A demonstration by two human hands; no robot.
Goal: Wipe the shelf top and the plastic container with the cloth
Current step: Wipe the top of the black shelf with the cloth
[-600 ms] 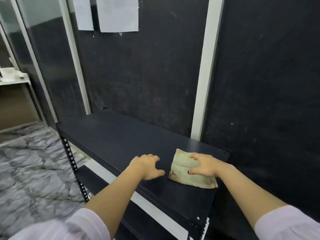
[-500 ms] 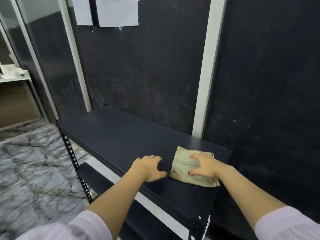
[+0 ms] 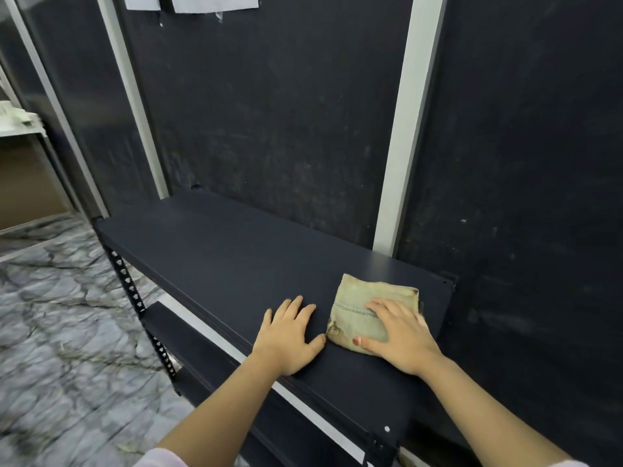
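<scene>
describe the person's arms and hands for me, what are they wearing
Both forearms are bare from wrist to near the elbow. Pale pink, light-coloured sleeves show only at the bottom edge of the view, one on the left arm and one on the right arm. The left hand and right hand wear no gloves, and no rings, watch or bracelets are visible.

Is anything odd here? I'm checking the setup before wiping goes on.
The folded cloth under the right hand is brown-stained at its front-left corner. No plastic container is in view on the shelf top.
</scene>
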